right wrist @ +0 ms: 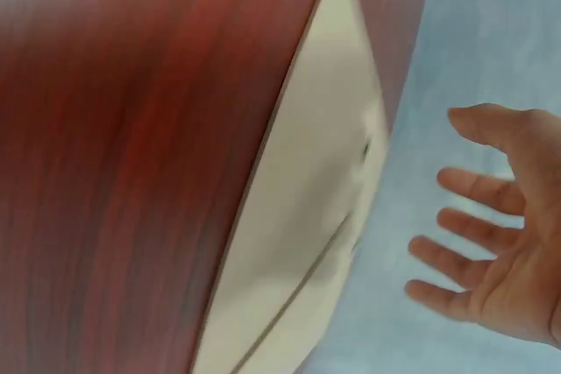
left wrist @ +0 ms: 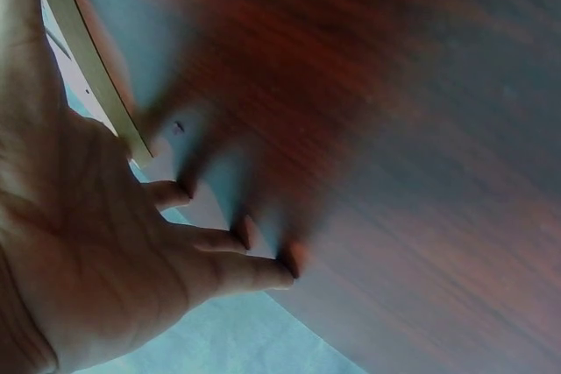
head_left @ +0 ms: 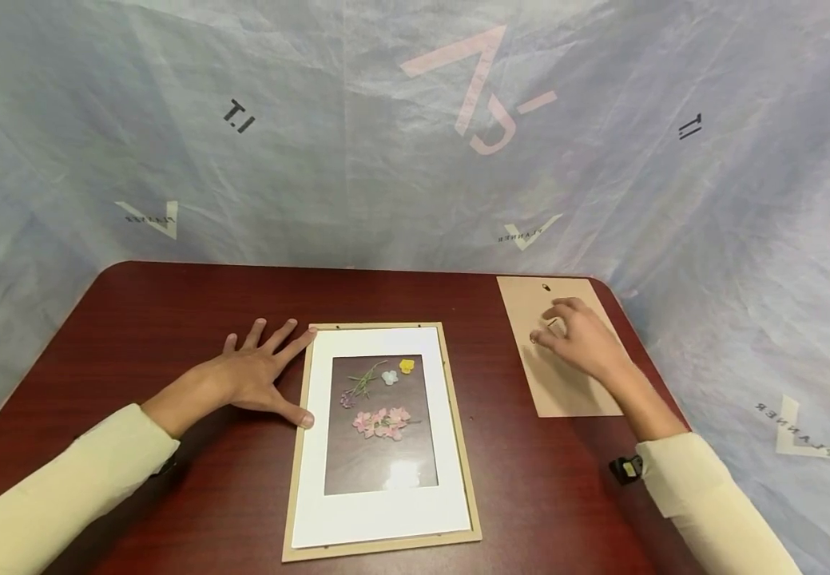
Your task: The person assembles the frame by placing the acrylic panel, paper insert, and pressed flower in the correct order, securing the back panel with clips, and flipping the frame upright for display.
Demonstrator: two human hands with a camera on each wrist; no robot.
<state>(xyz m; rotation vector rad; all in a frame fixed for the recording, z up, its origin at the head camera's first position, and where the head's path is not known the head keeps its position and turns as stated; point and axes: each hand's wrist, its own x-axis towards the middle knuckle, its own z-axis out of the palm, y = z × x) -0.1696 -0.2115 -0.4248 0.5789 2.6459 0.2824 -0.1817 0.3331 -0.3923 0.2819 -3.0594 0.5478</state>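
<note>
A light wood picture frame (head_left: 386, 545) lies flat on the table, with a white mat (head_left: 382, 513) around a clear window. Through that window show pressed flowers: a pink spray (head_left: 382, 423), a yellow bloom (head_left: 406, 366), a pale blue one (head_left: 390, 377) and a green stem (head_left: 363, 385) with purple florets. My left hand (head_left: 260, 377) spreads its fingers at the frame's left side, index fingertip and thumb over that edge. Over a tan backing board (head_left: 554, 387) at the right, my right hand (head_left: 585, 339) hovers with loosely bent fingers; its palm (right wrist: 517, 234) holds nothing in the right wrist view.
The dark red-brown table (head_left: 192, 295) has rounded back corners. Grey printed sheeting (head_left: 357, 176) hangs behind it and on both sides. Small dark metal hardware (head_left: 546, 287) sits near the board's far end, and a slit (right wrist: 298, 291) runs across the board.
</note>
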